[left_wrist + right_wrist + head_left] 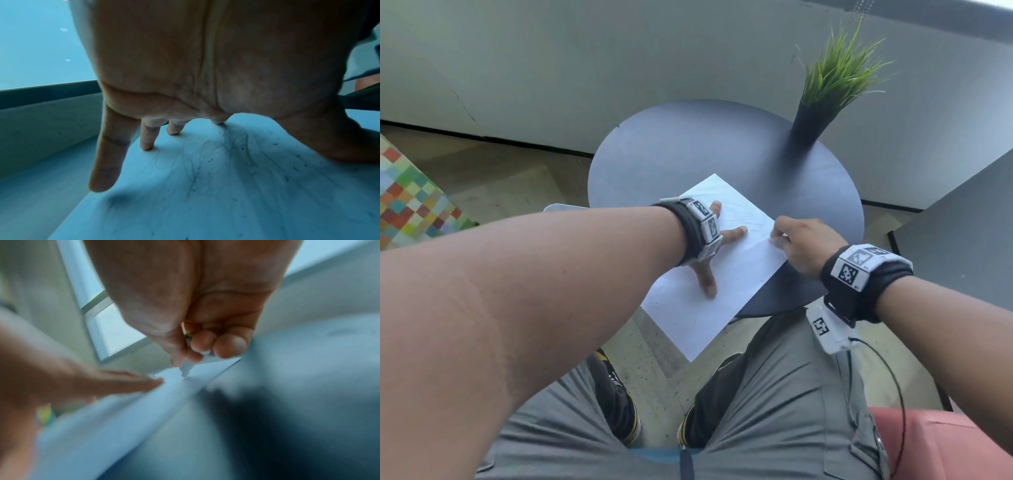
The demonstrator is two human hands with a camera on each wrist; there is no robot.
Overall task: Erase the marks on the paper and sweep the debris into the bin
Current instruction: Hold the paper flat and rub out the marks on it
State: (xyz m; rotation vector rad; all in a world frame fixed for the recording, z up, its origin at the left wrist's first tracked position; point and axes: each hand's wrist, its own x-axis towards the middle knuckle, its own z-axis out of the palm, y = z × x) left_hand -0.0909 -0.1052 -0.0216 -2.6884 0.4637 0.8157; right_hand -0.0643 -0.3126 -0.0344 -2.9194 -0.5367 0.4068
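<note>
A white sheet of paper (726, 274) lies on the round dark table (688, 154), its near corner hanging over the edge. Faint pencil scribbles (743, 219) remain near its far right side; thin lines and dark crumbs (226, 154) show in the left wrist view. My left hand (717, 246) presses flat on the paper with fingers spread (148, 139). My right hand (801, 243) pinches a small white eraser (186, 368) whose tip touches the paper (123, 410) at its right edge. The right wrist view is blurred. No bin is identifiable.
A tall dark vase with green grass (822, 102) stands at the table's far right. A grey wall is behind, a grey surface (962, 222) to the right, a colourful checked object (410, 195) on the floor at left. My legs and shoes are below the table edge.
</note>
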